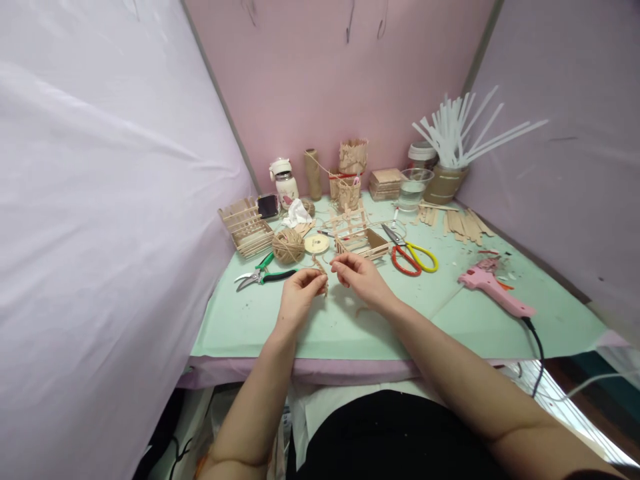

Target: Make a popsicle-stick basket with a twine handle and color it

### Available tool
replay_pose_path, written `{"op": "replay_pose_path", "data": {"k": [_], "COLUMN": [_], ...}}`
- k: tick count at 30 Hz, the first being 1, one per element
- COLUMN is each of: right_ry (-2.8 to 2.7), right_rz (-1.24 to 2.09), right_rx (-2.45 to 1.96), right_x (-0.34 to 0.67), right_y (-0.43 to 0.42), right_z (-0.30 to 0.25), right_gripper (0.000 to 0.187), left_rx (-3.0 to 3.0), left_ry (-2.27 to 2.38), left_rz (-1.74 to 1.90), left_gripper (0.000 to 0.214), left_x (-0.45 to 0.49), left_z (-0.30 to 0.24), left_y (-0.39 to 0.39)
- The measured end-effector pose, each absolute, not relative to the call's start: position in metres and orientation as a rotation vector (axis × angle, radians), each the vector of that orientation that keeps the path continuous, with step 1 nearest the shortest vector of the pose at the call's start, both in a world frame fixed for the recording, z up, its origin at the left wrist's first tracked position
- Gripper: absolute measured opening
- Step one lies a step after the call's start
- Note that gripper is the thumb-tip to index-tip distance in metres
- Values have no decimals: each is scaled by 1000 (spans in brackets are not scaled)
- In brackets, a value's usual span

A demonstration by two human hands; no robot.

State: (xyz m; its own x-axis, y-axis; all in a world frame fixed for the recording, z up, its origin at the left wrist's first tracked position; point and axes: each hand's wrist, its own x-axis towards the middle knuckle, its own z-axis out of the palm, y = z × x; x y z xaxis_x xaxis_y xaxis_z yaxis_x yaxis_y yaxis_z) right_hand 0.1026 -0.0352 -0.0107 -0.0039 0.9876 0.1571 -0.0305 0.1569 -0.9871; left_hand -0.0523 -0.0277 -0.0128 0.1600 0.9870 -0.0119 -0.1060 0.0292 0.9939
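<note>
My left hand (300, 297) and my right hand (361, 279) are close together above the green table (350, 327), near its middle. Both pinch a length of brown jute twine (323, 275) that runs back toward the twine ball (289, 246). A short end hangs down between the fingertips. Just behind my hands stands a small frame built of craft sticks (361, 240).
Green-handled pliers (263, 275) lie to the left, red and yellow scissors (413, 257) to the right, and a pink glue gun (493, 285) with its cord further right. At the back stand a stick basket (246, 229), a jar (285, 183), a glass (414, 188) and a cup of white sticks (450, 180).
</note>
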Motion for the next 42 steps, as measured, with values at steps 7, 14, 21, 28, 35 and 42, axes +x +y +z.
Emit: {"op": "replay_pose_path", "data": {"k": [7, 14, 21, 28, 35, 42], "right_ry": [-1517, -1508, -1504, -1506, -1494, -1545], "right_rz": [1012, 995, 1050, 1061, 1044, 1042], "right_rx": [-1206, -1225, -1229, -1246, -1278, -1283], "right_x": [100, 101, 102, 103, 102, 103], "right_y": [-35, -32, -34, -33, -32, -33], "right_z": [-15, -20, -15, -18, -17, -16], "right_gripper": [16, 16, 17, 19, 21, 20], "left_rx": [1173, 1093, 1145, 1048, 1196, 1296], "left_ry": [1066, 1071, 1054, 1035, 1096, 1121], "left_rz": [1223, 1155, 1186, 1122, 1104, 1125], "left_gripper": [29, 35, 30, 36, 30, 22], "left_x": [-53, -52, -53, -52, -54, -55], "left_z": [-22, -21, -22, -23, -23, -23], "left_y": [-27, -28, -28, -28, -27, -28]}}
